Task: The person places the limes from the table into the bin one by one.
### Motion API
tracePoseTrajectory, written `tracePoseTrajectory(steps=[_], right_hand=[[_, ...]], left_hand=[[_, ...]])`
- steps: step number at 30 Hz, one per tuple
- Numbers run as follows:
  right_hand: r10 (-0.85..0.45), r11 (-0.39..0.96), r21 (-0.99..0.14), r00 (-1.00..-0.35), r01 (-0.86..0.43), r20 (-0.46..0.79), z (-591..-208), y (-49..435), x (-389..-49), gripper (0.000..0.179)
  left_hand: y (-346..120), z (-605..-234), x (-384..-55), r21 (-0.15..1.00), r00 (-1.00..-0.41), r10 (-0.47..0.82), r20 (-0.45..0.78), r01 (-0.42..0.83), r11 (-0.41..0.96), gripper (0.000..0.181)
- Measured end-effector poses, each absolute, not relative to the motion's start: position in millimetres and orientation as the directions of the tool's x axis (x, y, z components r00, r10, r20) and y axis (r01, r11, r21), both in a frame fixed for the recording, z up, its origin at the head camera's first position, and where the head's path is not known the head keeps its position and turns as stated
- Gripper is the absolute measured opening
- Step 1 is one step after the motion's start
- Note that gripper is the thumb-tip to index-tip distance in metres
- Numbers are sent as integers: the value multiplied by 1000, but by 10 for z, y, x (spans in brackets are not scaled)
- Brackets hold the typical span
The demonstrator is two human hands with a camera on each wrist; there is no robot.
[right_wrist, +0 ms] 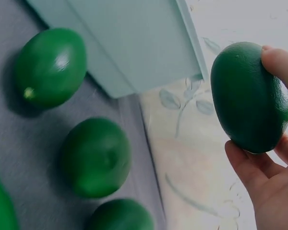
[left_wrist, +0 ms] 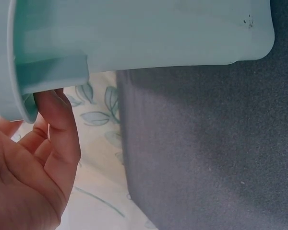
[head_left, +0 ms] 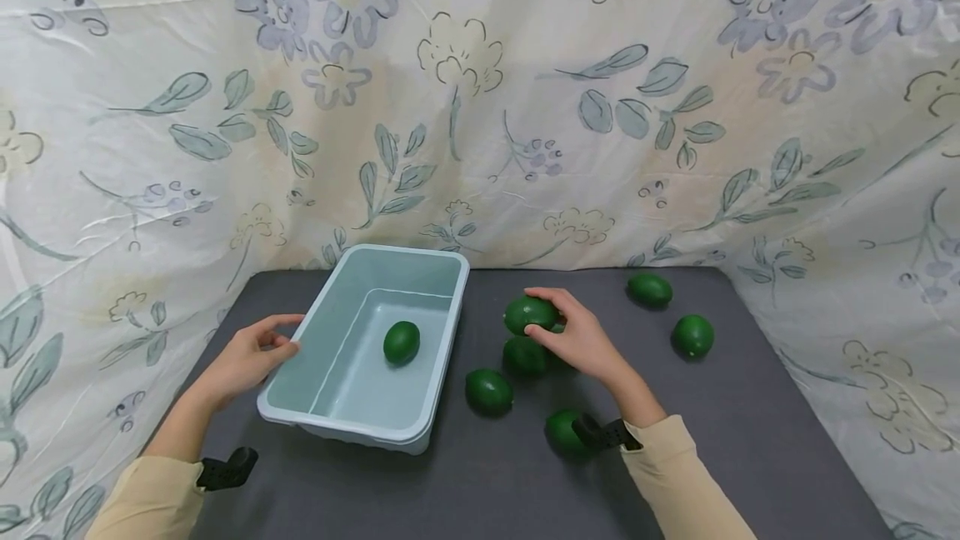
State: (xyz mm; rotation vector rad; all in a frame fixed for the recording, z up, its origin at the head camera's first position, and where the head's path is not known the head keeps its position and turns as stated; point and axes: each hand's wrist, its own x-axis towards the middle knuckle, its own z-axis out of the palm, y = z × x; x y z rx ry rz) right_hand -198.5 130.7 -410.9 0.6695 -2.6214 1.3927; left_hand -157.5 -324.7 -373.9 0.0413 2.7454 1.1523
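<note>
Right hand grips a green fruit on the right side of a pale blue tub

The right hand's fingers are curled about the smooth, oval green fruit, with the thumb on its near side and other fingers on its far side. The fruit is held up off the dark grey tabletop, over a cluster and apart from the tub.

The left hand grips the tub's left rim; its fingers are bent there, and the left wrist view shows one tucked beneath the rim.

Inside the tub, a single fruit lies on the floor, toward the right wall. Below the held one, a dark fruit rests on the tabletop, and another is mostly hidden by the right hand in the head view. Nearer and a little left is a third fruit, close to the tub's right side. A fourth lies at the near end, partly covered by the black wrist strap. Well to the right, two more stand apart from the cluster: a far fruit and, nearer, a rounder-looking fruit.

Behind the tabletop hangs a floral cloth; both forearms wear beige sleeves
</note>
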Motion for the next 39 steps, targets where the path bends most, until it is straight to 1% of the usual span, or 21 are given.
tracePoseTrajectory(steps=[8, 19, 35, 39], right_hand=[[-372, 453, -757, -871, -472, 320, -3934, 1071, -2127, 52], [-421, 388, -791, -854, -474, 305, -3700, 721, -2239, 51], [-504, 337, -779, -800, -529, 326, -3549, 239, -2292, 50], [-506, 332, -783, -799, -527, 324, -3528, 141, -2294, 50]], left_hand=[[-3235, -3742, -1582, 706, -987, 76, -143, -48, 706, 51], [-3246, -3752, -1594, 701, -987, 75, -142, -47, 712, 51], [-3242, -3740, -1590, 701, -989, 70, -133, -44, 711, 50], [-3249, -3739, -1594, 702, -988, 73, -136, -44, 710, 50]])
